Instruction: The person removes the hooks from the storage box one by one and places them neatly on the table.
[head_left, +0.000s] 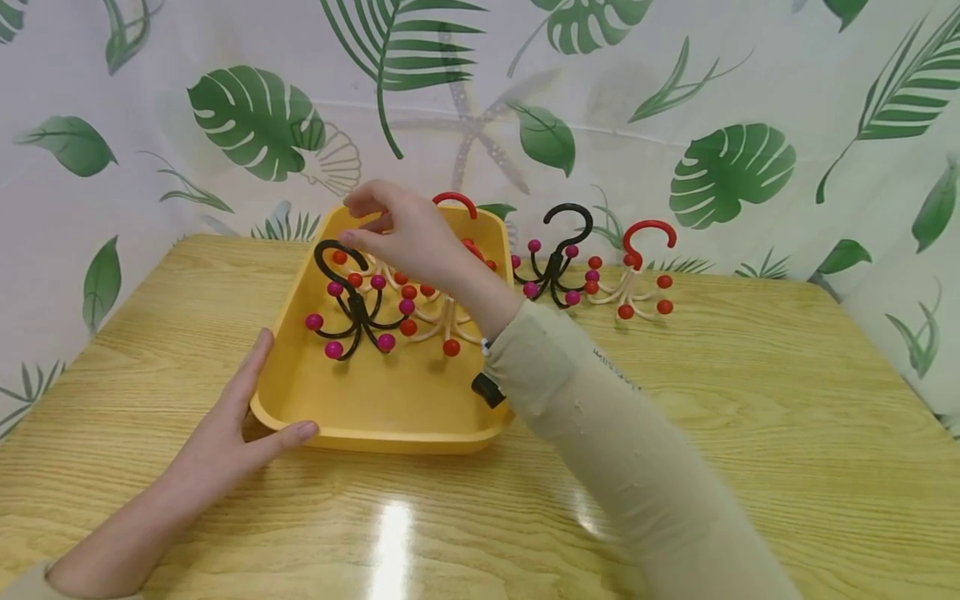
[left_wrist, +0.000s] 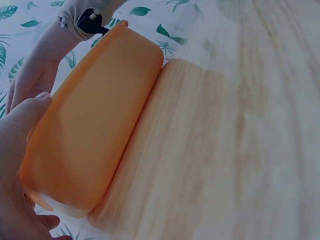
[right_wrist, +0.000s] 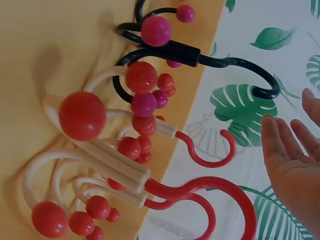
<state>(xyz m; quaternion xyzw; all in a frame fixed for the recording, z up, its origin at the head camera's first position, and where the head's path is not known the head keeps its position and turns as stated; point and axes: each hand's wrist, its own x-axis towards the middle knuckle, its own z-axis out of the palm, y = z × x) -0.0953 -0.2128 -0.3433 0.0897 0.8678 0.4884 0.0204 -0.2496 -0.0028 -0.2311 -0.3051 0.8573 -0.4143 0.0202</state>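
Note:
My left hand holds the near left corner of a yellow plastic tray, thumb on the front side and fingers along the left wall. In the tray stands a black claw-shaped hanger with pink ball tips and a curved hook on top. Beside and behind it are several cream hangers with red balls and red hooks, partly hidden by my right arm in the head view. Over the tray's far part is my right hand, fingers loosely bent and holding nothing. The right wrist view shows it apart from the black hook.
To the right of the tray, another black hanger with pink balls and a cream one with red balls stand close together on the wooden table. A leaf-patterned cloth hangs behind the table. A black wrist device sits under my right sleeve.

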